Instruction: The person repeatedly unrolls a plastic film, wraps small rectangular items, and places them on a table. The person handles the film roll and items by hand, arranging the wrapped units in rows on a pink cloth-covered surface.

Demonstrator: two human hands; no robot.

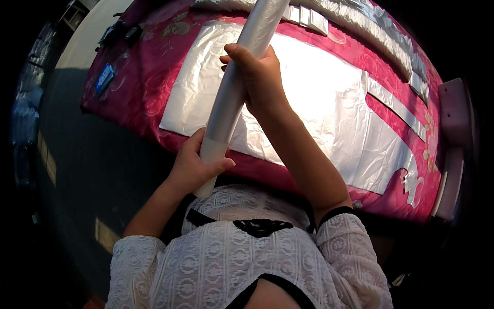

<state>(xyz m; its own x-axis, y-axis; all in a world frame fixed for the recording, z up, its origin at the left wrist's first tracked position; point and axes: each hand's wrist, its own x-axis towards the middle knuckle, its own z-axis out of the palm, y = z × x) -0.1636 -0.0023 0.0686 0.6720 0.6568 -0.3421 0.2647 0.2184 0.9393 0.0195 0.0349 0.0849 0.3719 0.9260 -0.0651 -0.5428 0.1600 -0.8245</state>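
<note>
One pale roll slants over the white plastic sheet: the left hand, by the sheet's near edge, closes its fingers around the lower end; the right hand, over the sheet, wraps its fingers higher up. White stacks lie beyond the sheet.

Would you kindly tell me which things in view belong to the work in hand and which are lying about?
Seemingly in use:
silvery roll, held in the left hand and right hand
white plastic sheet spread beneath
folded white stacks, possibly

Apparently lying about:
blue packet
dark round object
</note>
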